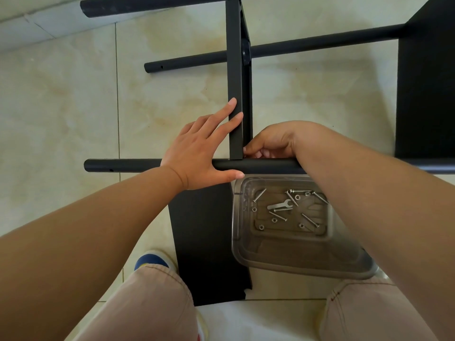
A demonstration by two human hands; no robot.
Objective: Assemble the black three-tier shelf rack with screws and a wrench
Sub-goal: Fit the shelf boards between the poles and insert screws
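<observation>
Glossy cream floor tiles (73,107) with faint marbling and thin grout lines spread underfoot, soft daylight glancing off them, and a pale raised ledge (37,23) runs along the top-left corner.

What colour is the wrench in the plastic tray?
Silver metal, the wrench lies among screws in the clear tray; head view.
</observation>
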